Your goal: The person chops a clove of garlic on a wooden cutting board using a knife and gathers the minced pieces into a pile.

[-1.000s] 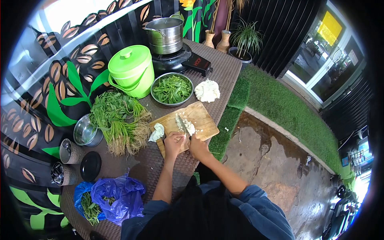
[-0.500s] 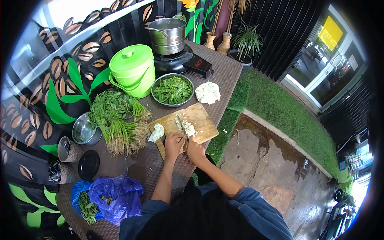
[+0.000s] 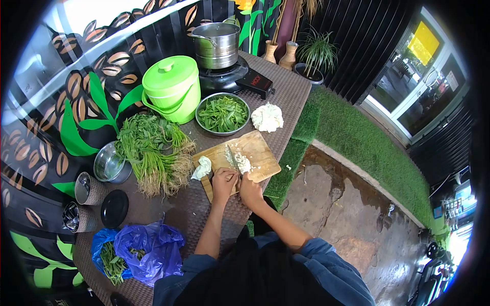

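- the knife (image 3: pixel 234 157) is gripped at its handle by the right hand (image 3: pixel 250 192); its long axis is directed far and slightly left from the fingers, over the cutting board (image 3: pixel 264 149).
- chopped white pieces (image 3: pixel 243 163) are found on the board, beside the blade, far of both hands; the right hand is judged nearer.
- the left hand (image 3: pixel 223 185) is placed just left of the right, fingers curled together; whether anything is pinched cannot be told.
- cut greens (image 3: pixel 223 113) are contained in a steel bowl (image 3: pixel 223 133), far of the board.
- the green bucket (image 3: pixel 176 94) is lidded.
- leafy stems (image 3: pixel 112 263) are held in blue bags (image 3: pixel 155 252), near left.
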Demonstrator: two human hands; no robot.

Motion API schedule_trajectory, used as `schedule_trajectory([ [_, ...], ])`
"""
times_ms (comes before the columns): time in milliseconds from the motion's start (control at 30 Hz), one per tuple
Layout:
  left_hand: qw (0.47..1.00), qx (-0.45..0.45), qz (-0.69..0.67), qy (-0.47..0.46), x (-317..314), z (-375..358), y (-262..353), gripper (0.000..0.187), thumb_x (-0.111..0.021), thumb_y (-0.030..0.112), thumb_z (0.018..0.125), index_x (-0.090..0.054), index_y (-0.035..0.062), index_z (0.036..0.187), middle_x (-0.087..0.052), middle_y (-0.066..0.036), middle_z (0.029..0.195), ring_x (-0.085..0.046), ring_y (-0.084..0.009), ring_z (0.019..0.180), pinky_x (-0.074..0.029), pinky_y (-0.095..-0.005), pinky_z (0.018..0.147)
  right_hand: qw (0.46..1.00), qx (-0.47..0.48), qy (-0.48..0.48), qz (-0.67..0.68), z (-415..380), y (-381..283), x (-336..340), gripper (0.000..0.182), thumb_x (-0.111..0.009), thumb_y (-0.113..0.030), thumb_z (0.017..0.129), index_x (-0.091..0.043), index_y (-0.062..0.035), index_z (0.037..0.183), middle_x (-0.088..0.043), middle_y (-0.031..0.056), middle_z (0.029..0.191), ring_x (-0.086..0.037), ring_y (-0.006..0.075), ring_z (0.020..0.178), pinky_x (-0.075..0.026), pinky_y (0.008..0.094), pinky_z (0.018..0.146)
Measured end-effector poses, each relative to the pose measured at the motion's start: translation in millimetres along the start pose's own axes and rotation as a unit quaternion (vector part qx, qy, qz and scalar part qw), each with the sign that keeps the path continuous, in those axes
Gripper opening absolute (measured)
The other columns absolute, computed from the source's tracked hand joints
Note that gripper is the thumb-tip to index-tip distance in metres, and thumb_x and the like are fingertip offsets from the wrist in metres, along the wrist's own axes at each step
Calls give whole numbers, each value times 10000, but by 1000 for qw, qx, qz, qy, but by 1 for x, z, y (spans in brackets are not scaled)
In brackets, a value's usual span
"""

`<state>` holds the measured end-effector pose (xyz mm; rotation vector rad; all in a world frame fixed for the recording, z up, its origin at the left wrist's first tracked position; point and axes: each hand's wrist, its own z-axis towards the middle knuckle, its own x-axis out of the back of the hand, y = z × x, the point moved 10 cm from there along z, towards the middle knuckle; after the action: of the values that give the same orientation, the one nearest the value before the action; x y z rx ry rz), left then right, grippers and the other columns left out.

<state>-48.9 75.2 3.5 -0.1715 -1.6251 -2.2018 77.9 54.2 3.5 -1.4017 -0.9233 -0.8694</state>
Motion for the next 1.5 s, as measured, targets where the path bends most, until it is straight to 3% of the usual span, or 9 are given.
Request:
schedule_trajectory([
  [100, 1000, -5, 7, 1, 0, -1, 0, 90, -717, 58, 703, -707, 26, 787, -617, -110, 812, -598, -277, 795, -483, -355, 705, 1000, 11, -12, 3, 7, -2, 1, 309, -462, -272, 905, -430, 26, 977, -635, 222, 683, -656, 382, 652, -543, 444, 591],
  [167, 997, -61, 51, -10, -1, 1, 10, 102, -716, 30, 728, -711, 17, 829, -622, -97, 848, -633, -180, 711, -532, -252, 530, 1000, 9, -18, 13, 4, -1, 7, 306, -461, -270, 904, -428, 26, 977, -635, 228, 689, -656, 384, 658, -543, 446, 593],
  [400, 1000, -3, 17, -5, 2, -1, 10, 85, -706, 50, 709, -703, 19, 788, -614, -112, 815, -601, -269, 782, -496, -338, 658, 999, -9, -37, 29, 2, 0, -3, 319, -446, -279, 916, -413, 27, 1001, -631, 269, 743, -659, 381, 692, -542, 447, 589],
  [667, 993, -93, 76, 4, 2, 0, 23, 72, -704, 57, 746, -705, 16, 804, -619, -91, 847, -622, -178, 727, -516, -255, 530, 996, -28, -75, 47, 8, 0, 3, 354, -449, -300, 914, -421, 37, 1019, -629, 285, 796, -643, 407, 787, -516, 488, 693],
  [767, 999, -26, 35, -6, 1, -2, 19, 80, -705, 55, 738, -704, 24, 811, -617, -88, 850, -620, -194, 729, -516, -250, 533, 991, 4, -88, 98, 14, 16, 9, 367, -453, -289, 908, -445, 58, 1028, -615, 312, 835, -617, 439, 829, -490, 502, 739],
  [933, 995, -68, 79, -1, 1, -1, 30, 101, -699, 43, 726, -701, 30, 826, -619, -93, 847, -608, -231, 733, -508, -262, 530, 977, 50, -32, 206, 17, 48, 33, 384, -458, -296, 896, -471, 58, 1045, -584, 348, 877, -571, 481, 867, -440, 525, 783],
  [1100, 976, -150, 156, -9, -7, -1, 49, 107, -688, 33, 733, -701, 27, 840, -630, -100, 825, -594, -227, 728, -481, -290, 560, 990, -46, -57, 118, 20, 70, 34, 403, -406, -346, 908, -451, 22, 1065, -594, 329, 913, -588, 478, 878, -468, 530, 797],
  [1267, 999, -11, 33, 36, 5, 6, 23, 143, -683, 49, 753, -703, 24, 893, -637, -115, 800, -572, -188, 652, -457, -286, 600, 993, -23, -61, 94, 14, 33, 15, 417, -433, -323, 908, -398, 32, 1124, -596, 329, 900, -588, 487, 854, -468, 543, 759],
  [1500, 997, -50, 49, 32, 1, 3, 27, 200, -683, 55, 765, -693, 25, 963, -628, -105, 783, -549, -179, 621, -453, -291, 596, 994, -50, -87, 43, 12, 15, 25, 428, -482, -299, 895, -413, 66, 1107, -606, 315, 917, -618, 442, 861, -495, 513, 761],
])
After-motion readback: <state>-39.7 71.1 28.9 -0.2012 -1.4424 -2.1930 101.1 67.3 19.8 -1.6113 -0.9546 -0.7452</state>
